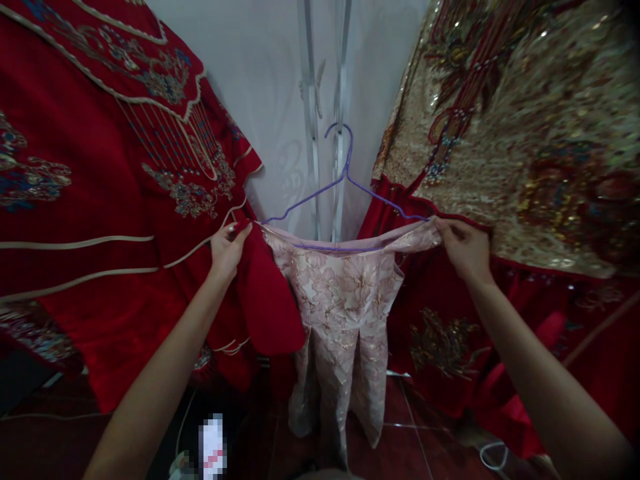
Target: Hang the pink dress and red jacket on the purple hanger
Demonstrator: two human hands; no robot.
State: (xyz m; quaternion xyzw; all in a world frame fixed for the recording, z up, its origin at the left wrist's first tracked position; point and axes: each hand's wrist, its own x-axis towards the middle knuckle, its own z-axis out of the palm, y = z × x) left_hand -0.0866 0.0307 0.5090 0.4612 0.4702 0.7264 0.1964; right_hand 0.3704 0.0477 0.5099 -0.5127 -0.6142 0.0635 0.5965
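A pale pink dress [340, 287] with a floral pattern hangs from a purple hanger [320, 193], whose hook is up against a metal rail. With its fingers pinched, my left hand [227, 250] is at the left end of the hanger and the dress's shoulder edge. On the other side, my right hand [465, 247] pinches the dress's right shoulder strap near the hanger's right tip. The neckline is stretched between both hands. A red rounded cloth piece [273, 307] hangs beside my left hand and overlaps the dress's left side.
Red embroidered garments [115, 173] hang close on the left. A gold sequined garment [530, 147] with red cloth hangs on the right. Metal uprights [310, 80] run up the pale wall behind. Dark red floor tiles [410, 440] lie below, with a blurred-out patch at lower left.
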